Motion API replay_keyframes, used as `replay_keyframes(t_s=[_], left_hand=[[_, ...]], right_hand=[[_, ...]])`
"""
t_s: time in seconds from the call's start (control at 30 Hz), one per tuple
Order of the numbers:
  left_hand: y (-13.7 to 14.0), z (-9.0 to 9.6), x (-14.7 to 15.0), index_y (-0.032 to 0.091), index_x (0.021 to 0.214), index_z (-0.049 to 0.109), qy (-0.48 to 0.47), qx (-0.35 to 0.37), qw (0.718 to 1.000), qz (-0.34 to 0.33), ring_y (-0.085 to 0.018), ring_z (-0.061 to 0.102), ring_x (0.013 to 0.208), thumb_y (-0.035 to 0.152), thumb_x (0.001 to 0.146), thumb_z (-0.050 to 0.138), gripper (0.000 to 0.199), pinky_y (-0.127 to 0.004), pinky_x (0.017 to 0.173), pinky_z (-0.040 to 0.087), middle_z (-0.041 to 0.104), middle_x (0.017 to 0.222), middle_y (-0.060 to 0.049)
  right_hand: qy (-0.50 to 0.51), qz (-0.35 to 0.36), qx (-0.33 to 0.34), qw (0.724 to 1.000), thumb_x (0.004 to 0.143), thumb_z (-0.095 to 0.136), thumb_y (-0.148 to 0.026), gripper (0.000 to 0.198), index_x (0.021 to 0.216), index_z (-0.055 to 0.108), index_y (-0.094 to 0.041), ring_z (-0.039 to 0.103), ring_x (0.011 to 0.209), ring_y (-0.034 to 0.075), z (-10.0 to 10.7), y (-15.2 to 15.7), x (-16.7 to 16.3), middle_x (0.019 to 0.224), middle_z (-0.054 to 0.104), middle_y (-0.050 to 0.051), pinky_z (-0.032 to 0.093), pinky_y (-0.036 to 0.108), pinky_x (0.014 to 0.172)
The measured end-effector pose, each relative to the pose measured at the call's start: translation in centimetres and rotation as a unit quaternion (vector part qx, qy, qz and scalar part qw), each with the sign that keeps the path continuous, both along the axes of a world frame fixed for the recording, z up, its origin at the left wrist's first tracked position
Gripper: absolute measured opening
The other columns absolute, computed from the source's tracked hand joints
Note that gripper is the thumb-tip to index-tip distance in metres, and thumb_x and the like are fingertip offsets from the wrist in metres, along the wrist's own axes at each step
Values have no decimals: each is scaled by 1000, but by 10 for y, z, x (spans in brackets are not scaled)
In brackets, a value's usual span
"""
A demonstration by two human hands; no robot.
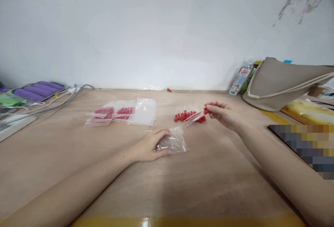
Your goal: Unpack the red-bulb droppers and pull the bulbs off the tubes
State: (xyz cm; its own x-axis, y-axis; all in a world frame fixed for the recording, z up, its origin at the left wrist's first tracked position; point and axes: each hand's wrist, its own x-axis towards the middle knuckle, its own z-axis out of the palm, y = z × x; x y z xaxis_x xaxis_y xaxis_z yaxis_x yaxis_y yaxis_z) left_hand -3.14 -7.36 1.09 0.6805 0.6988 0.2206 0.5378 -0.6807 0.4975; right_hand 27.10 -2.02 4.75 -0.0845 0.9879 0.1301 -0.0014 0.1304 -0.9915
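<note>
My left hand (153, 146) is curled around a clear zip bag (177, 142) resting on the table, thumb and fingers on its sides. No red shows inside this bag. In my right hand (221, 114), raised a little above the table, several clear droppers (195, 115) with red bulbs are pinched by the bulb end, their thin tips pointing left toward the bag. Just behind them lies a row of more red-bulbed droppers (182, 116), partly covered by the held ones. Filled zip bags (97, 121) with red bulbs inside lie to the left, beside flat whitish bags (143, 111).
A single red-bulbed dropper (169, 90) lies near the wall. At the right stand a grey-beige pouch (273, 84) and a carton (238, 81), with a yellow pack (308, 112) in front. Grey cables (65, 100) and a purple padded item (39, 91) are at the left.
</note>
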Motion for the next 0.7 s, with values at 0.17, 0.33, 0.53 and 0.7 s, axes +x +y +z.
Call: replay_keyframes(t_s=[0.17,0.33,0.53,0.7], left_hand=[[-2,15,-3,22,121,48,56,-36,998,-12,-25,42,120,51,81,50,49,-41,100,34,43,132,-10],[16,21,7,20,114,55,-48,-27,997,59,-21,46,116,46,89,34,42,-37,102,34,50,125,-8],[70,11,42,15,127,41,-248,-246,918,188,-23,38,126,54,88,28,57,-39,105,32,36,139,-11],[93,11,67,11,136,23,-344,-378,837,198,-19,27,132,56,89,13,66,-34,106,32,24,145,-14]], right_hand=[[6,-120,97,988,63,71,-43,33,84,60,-20,61,64,12,-1,8,0,78,65,3,51,28,62],[-178,-120,264,940,71,65,-41,32,94,59,-19,61,78,17,-12,16,-32,89,65,5,50,35,76],[-389,-40,363,846,83,50,-21,20,101,59,-19,58,88,19,-18,31,-71,100,61,9,45,33,80],[-503,9,327,800,83,47,-13,21,99,60,-16,56,92,20,-22,37,-88,101,61,11,42,32,81]])
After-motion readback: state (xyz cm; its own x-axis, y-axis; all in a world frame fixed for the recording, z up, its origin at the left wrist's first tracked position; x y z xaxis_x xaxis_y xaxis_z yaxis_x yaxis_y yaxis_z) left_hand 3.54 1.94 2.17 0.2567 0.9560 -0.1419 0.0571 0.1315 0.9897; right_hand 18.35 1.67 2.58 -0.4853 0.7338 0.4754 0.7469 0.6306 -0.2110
